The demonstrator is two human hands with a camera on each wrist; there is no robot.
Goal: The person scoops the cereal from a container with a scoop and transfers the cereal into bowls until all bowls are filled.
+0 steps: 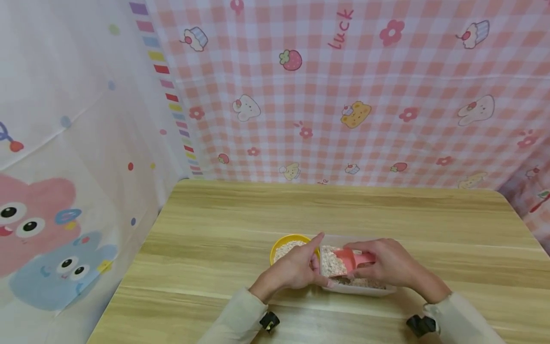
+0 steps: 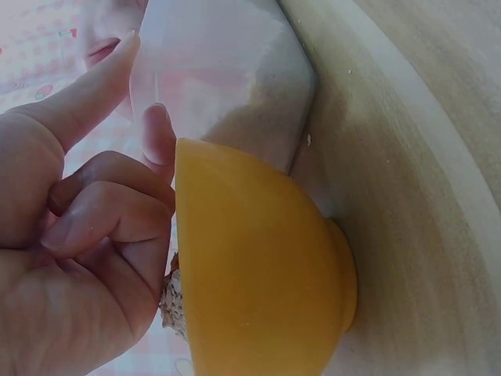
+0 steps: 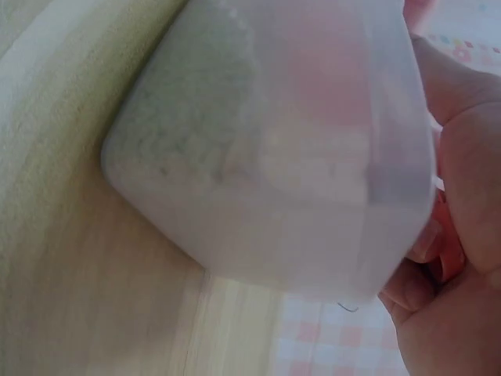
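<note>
My right hand [image 1: 388, 263] grips the handle of a pink scoop [image 1: 345, 259], which is heaped with pale oat-like flakes [image 1: 331, 263]. The scoop sits inside a translucent plastic container [image 1: 361, 289]. At the container's left end is my left hand [image 1: 294, 267], its thumb and fingers holding the rim area while several fingers curl under the palm. In the left wrist view a yellow bowl [image 2: 250, 266] stands close below those curled fingers. Flakes [image 1: 287, 248] fill this bowl. The right wrist view shows the container wall [image 3: 313, 243] beside my right hand, with flakes visible through it.
Everything stands on a wood-grain table [image 1: 223, 210]. Behind it hangs a pink checked cloth [image 1: 275, 95]; a white printed cloth [image 1: 86, 143] hangs at the left. A black strap piece [image 1: 269, 321] shows by the left cuff, another [image 1: 421, 326] by the right.
</note>
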